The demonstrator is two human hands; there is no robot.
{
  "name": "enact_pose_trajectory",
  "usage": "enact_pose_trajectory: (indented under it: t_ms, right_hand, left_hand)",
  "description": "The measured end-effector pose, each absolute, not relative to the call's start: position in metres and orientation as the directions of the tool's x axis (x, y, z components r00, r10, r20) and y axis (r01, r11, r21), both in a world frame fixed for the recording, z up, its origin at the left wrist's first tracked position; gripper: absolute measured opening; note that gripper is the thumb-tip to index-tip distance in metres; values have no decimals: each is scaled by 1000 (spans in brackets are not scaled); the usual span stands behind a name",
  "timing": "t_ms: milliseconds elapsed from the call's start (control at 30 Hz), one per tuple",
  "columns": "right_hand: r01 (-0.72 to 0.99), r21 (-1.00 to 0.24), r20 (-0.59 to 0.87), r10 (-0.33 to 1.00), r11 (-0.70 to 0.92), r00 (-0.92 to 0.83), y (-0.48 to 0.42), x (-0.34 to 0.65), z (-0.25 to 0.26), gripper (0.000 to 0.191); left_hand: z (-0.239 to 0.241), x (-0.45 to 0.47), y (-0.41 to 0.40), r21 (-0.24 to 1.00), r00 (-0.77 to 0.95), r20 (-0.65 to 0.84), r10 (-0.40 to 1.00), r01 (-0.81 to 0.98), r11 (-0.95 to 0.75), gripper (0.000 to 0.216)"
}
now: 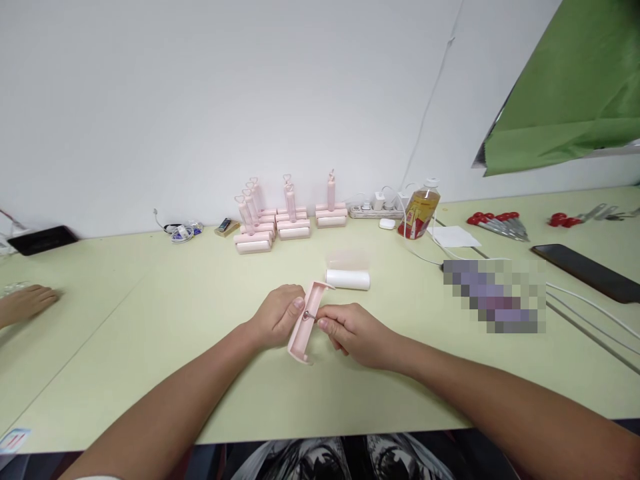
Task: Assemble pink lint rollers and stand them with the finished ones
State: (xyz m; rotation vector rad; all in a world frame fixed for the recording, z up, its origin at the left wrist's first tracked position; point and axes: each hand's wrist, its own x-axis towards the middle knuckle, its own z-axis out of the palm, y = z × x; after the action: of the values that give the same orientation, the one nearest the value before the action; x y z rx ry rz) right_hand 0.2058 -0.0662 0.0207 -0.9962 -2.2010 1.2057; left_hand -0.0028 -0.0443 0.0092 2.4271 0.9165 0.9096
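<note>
Pink frame (301, 340) in left hand (277, 315); bottle (420, 212) label illegible.

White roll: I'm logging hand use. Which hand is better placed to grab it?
Likely the right hand: it sits nearer the white roll, pinching only a small metal part, while the left hand holds the pink frame.

We see smooth pink plastic on the roller frame (306, 321), a small metal pin (309, 315) glinting, a matt white paper roll (348, 279), a matt pale-green tabletop (150, 333), and a glossy clear plastic bottle (419, 210).
</note>
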Motion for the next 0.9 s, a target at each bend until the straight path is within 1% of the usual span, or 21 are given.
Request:
enact_pose_trajectory:
  t_ms: [133, 333, 633, 767, 900]
  right_hand:
    - [382, -845, 47, 764, 374, -643, -65, 205, 20, 32]
    - [366, -848, 51, 748, 382, -662, -63, 204, 16, 34]
    - [339, -881, 22, 745, 330, -667, -61, 206, 16, 33]
    - [300, -921, -41, 704, 249, -709, -59, 206, 15, 34]
    - [241, -967, -122, 680, 83, -723, -58, 205, 12, 22]
  left_hand:
    - [12, -2, -46, 572, 589, 403, 700, 434, -695, 49]
    - [13, 0, -49, 612, 543, 385, 746, 455, -647, 48]
    - [15, 2, -50, 514, 570, 436, 696, 478, -713, 46]
    - [12, 1, -52, 509, 600, 400, 693, 484, -712, 48]
    - [9, 2, -51, 509, 599, 386, 701, 495, -704, 47]
